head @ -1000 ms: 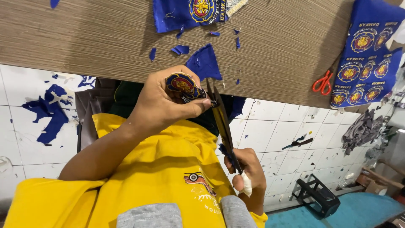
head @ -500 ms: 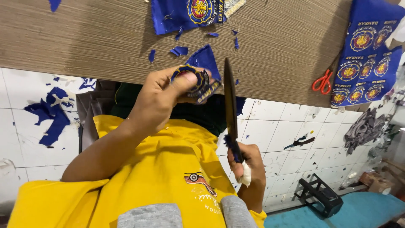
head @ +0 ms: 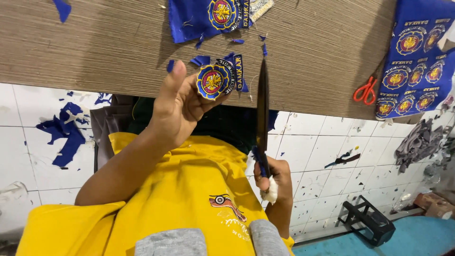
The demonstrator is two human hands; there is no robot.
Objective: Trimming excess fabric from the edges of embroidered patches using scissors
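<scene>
My left hand (head: 175, 111) holds up a round embroidered patch (head: 213, 80), blue-edged with a red and yellow centre, pinched between thumb and fingers just in front of the wooden table edge (head: 95, 52). A short blue strip hangs beside the patch. My right hand (head: 275, 178), with a white wrap on one finger, grips the handles of long dark scissors (head: 262, 109). Their blades point upward, together, just right of the patch and apart from it.
A blue fabric sheet with patches (head: 208, 16) lies on the table top, and another sheet (head: 417, 57) lies at the right beside small orange scissors (head: 365, 91). Blue scraps (head: 66, 132) litter the white tiled floor. A black stand (head: 369, 220) and a grey cloth heap (head: 419, 142) are at the right.
The patch was against the scissor blades a second ago; my left hand has lifted it clear and turned its face toward me. The scissors have swung upright, blades together.
</scene>
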